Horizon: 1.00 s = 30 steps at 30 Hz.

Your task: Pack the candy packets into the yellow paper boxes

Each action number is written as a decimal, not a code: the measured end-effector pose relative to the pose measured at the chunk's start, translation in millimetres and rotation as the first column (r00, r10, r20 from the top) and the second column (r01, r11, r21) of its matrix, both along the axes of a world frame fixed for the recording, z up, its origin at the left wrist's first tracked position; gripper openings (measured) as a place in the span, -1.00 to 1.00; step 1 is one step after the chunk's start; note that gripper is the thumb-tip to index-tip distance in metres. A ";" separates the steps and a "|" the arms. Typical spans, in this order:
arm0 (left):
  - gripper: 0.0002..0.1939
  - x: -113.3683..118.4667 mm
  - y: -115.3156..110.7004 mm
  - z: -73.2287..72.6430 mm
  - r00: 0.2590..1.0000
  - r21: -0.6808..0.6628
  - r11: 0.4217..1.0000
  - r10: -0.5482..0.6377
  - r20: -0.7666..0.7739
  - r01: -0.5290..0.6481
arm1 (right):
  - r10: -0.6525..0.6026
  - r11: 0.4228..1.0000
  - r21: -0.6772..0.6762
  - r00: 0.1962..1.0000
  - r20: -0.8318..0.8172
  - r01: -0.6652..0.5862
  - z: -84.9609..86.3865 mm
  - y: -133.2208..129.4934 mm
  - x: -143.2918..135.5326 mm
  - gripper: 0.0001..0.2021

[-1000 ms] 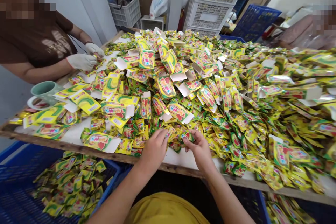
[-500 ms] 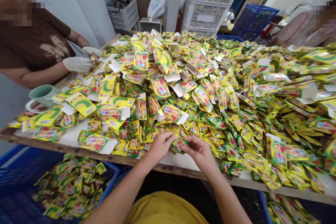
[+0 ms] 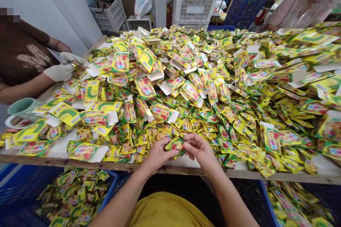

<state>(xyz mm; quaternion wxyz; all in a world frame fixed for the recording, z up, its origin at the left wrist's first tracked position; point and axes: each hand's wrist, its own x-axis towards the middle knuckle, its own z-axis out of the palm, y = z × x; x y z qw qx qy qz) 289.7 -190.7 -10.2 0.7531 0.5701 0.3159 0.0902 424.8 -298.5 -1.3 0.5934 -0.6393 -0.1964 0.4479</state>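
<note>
Just above the table's near edge, my left hand (image 3: 159, 154) is closed on the left end of a small yellow-green candy packet (image 3: 174, 144) with red fruit printed on it. My right hand (image 3: 199, 151) pinches the same packet's right end between thumb and fingers. Fingers hide part of the packet. Many similar loose packets (image 3: 191, 124) lie spread right beyond both hands. Among and on top of them are small printed cartons (image 3: 163, 112), several with white end flaps standing open. Another carton (image 3: 86, 152) lies flat to the left of my left hand.
A wooden edge (image 3: 122, 166) borders the table. Blue crates (image 3: 113, 184) with filled cartons stand below. A green mug (image 3: 23, 108) sits at left, near a co-worker's gloved hands (image 3: 60, 72). Another person (image 3: 290, 10) is at the far right. White crates (image 3: 195, 7) are stacked behind.
The view has swung slightly right, so the pile appears farther left. Both hands still hold the packet; more of its printed face shows now, and the left-hand fingers have shifted around its end.
</note>
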 end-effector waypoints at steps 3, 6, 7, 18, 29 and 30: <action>-0.80 0.8 -8.6 -0.9 0.998 0.129 0.990 -0.065 0.001 0.064 | 0.104 0.995 -0.035 0.961 0.257 -0.099 -5.5 -4.9 -1.2 -0.63; -0.67 -2.5 -9.6 11.6 0.966 0.426 0.869 -0.252 -0.053 0.250 | 0.239 0.971 -0.100 0.912 0.333 -0.217 -15.2 -12.1 1.5 -0.79; -0.64 -3.0 -6.4 18.8 0.961 0.545 0.795 -0.256 -0.101 0.268 | 0.217 0.976 -0.113 0.885 0.411 -0.187 -18.6 -15.2 2.5 -0.83; -0.53 36.5 89.9 65.2 0.942 0.932 -0.141 0.020 -0.335 0.334 | 0.283 0.950 -0.198 0.400 0.872 -0.242 -28.3 -60.6 -17.6 -0.58; -0.53 34.8 -29.6 9.1 0.998 0.799 0.601 0.063 -0.015 -0.025 | -0.363 0.932 0.260 0.648 0.670 0.253 28.3 -11.2 2.9 -0.84; -0.53 34.7 -36.3 -0.1 0.991 0.782 0.618 0.132 0.003 -0.085 | -0.286 0.958 0.214 0.618 0.732 0.191 24.9 -10.1 2.6 -0.85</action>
